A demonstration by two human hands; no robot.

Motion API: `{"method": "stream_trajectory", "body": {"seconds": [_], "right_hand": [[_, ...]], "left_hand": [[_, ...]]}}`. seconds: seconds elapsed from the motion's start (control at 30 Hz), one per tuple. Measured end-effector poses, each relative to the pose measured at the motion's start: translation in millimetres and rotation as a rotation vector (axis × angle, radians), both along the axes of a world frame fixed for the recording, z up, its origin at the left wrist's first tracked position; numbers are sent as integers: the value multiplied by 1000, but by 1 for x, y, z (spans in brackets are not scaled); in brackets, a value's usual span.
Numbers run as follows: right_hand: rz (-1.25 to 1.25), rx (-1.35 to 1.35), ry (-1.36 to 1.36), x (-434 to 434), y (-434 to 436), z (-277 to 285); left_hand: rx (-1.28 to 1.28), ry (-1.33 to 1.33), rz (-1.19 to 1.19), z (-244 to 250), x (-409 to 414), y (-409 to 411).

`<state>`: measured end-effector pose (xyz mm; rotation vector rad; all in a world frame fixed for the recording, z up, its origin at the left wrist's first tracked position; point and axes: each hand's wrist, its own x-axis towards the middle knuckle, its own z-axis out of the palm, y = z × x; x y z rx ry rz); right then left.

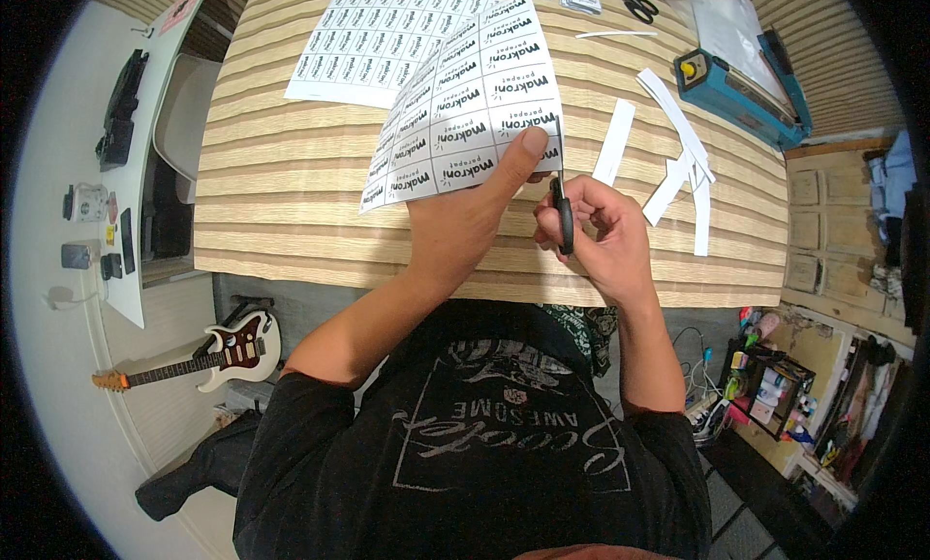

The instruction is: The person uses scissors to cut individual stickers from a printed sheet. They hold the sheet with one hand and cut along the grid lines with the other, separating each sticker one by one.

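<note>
My left hand point(472, 204) grips the near right corner of a sheet of printed labels point(465, 109), thumb on top, and the sheet bends upward above the table. In my right hand point(603, 226) is a pair of scissors point(564, 211) with black handles. Its blades stand along the sheet's right edge, pointing away from me; whether they touch the paper I cannot tell. Behind the held sheet, a second printed label sheet point(349, 48) lies flat on the wood-patterned table point(305, 197), partly covered by the first.
White paper offcuts point(676, 142) lie right of my hands, with another strip point(615, 142) nearer them. A blue sealing machine point(734, 95) stands at the far right. Other scissors point(639, 8) and small stacks of cut labels point(580, 2) lie at the back. An electric guitar point(247, 349) is at left.
</note>
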<state>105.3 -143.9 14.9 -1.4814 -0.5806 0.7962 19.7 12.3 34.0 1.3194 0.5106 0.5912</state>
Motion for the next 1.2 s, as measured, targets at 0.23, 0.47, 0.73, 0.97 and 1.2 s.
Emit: {"method": "stream_trajectory", "body": {"seconds": [0.23,0.47,0.73,0.97,1.2], "right_hand": [[9,-29,11,-1,0,0],[-7,-22,9,-3,2,2],[-12,8,-1,-2,0,2],[-1,-3,-62,0,-1,5],[-4,8,-109,0,1,4]], "left_hand": [[-156,-112,111,-2,4,-2],[-73,-42,112,4,4,-2],[-6,-73,130,2,2,-8],[-48,-140,119,1,4,-10],[-97,-141,91,1,1,-10]]}}
